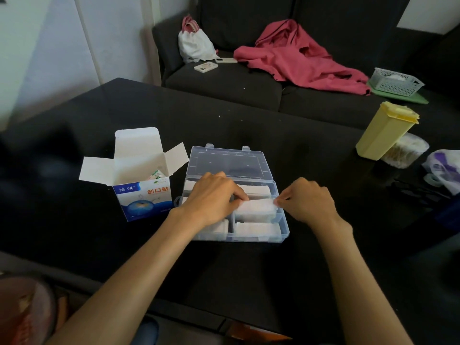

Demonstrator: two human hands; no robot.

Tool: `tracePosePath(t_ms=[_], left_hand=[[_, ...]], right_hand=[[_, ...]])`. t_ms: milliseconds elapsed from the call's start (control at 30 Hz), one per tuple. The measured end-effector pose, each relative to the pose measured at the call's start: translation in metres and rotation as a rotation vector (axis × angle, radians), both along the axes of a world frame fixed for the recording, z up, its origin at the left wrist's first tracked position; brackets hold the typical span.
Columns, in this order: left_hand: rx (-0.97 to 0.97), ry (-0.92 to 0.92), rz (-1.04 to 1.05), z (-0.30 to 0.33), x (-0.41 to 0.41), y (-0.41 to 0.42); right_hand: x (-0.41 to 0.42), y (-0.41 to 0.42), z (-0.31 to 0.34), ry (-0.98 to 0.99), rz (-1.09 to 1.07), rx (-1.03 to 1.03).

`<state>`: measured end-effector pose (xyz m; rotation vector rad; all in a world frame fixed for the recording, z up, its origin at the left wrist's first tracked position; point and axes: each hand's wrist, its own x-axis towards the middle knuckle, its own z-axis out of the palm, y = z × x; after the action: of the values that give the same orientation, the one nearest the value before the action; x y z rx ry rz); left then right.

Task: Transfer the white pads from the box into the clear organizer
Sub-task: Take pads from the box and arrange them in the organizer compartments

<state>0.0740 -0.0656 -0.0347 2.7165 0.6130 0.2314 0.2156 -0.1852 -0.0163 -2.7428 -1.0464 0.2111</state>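
We hold a stack of thin white pads (256,206) over the clear plastic organizer with little rooms (283,231). Our left hand (214,197) pinches one end, our right hand (307,200) pinches the other. The open blue-and-white cardboard box (144,195) sits just left.
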Motion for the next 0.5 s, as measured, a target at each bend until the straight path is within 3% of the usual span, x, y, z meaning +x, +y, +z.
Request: tracePosePath(t_ms=[167,367,500], left_hand=[[0.037,-0.018,-0.021,-0.0019,0.0,-0.0002],[0.013,-0.019,-0.02,-0.0034,0.0023,0.0001],[0.06,0.012,-0.029,-0.0019,0.0002,0.0011]], right_hand=[[-0.0091,0.0046,0.0004,-0.072,-0.039,-0.068],[-0.0031,-0.0001,0.0047,0.14,0.089,0.004],[-0.0023,0.0,-0.0004,0.201,0.022,-0.031]])
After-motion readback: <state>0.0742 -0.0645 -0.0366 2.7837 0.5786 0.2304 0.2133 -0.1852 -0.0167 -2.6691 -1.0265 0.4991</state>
